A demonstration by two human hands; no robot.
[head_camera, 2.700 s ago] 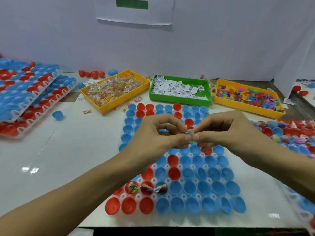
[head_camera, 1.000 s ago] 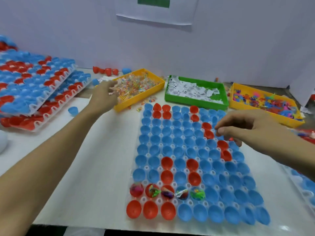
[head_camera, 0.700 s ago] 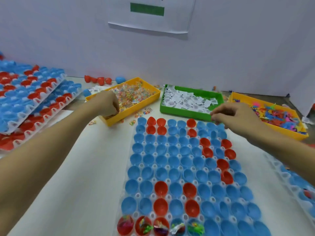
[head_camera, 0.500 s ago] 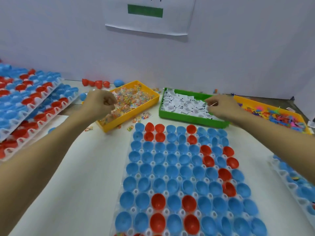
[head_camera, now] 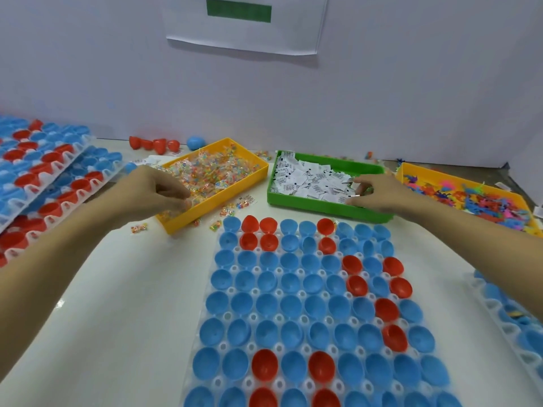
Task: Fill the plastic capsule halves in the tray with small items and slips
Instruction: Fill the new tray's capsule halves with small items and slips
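The tray [head_camera: 205, 333] runs off the bottom edge. The left hand [head_camera: 152, 190] covers the near corner of the yellow bin [head_camera: 255, 171], its fingertips blurred. Print on the slips [head_camera: 308, 180] is too small to read.

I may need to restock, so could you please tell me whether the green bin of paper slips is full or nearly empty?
Well stocked: white slips cover most of the green bin.

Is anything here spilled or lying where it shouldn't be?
Yes. A few small wrapped packets lie loose on the table beside the yellow bin instead of inside it. Several loose capsule halves also sit by the back wall, outside any tray.
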